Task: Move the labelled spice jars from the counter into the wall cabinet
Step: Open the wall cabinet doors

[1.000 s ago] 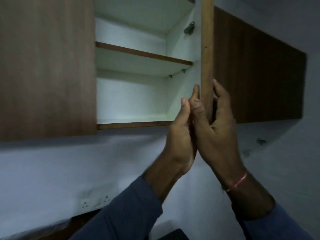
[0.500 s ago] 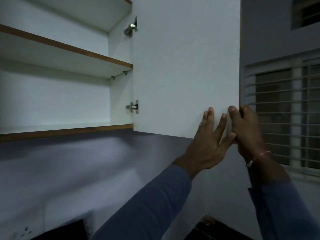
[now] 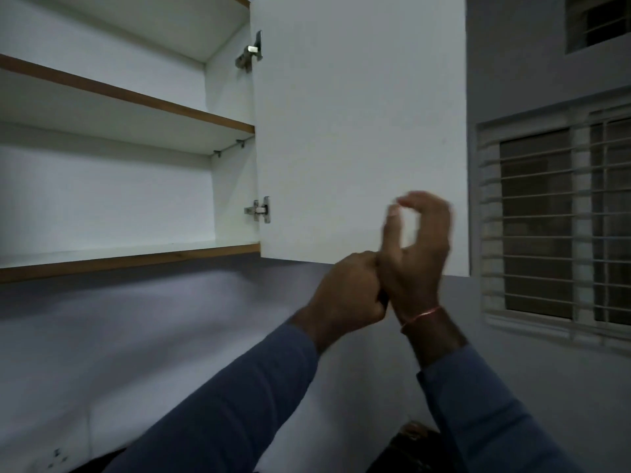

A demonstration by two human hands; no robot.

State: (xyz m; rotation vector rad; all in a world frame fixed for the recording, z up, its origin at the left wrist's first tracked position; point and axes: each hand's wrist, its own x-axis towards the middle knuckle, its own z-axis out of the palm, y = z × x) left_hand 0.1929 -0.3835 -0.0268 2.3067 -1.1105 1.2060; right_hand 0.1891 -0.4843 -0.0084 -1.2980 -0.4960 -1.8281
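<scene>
2 empty hands, left hand [image 3: 345,297] fisted, right hand [image 3: 421,257] fingers loosely curled, before wall cabinet door [image 3: 358,114].

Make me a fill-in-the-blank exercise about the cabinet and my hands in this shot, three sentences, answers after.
1. The door of the wall cabinet stands ___.
2. The door hangs on ___ metal hinges.
3. Of the left hand and the right hand, the red thread is tied at the ___ one's wrist.

Missing words: open; two; right.
</scene>
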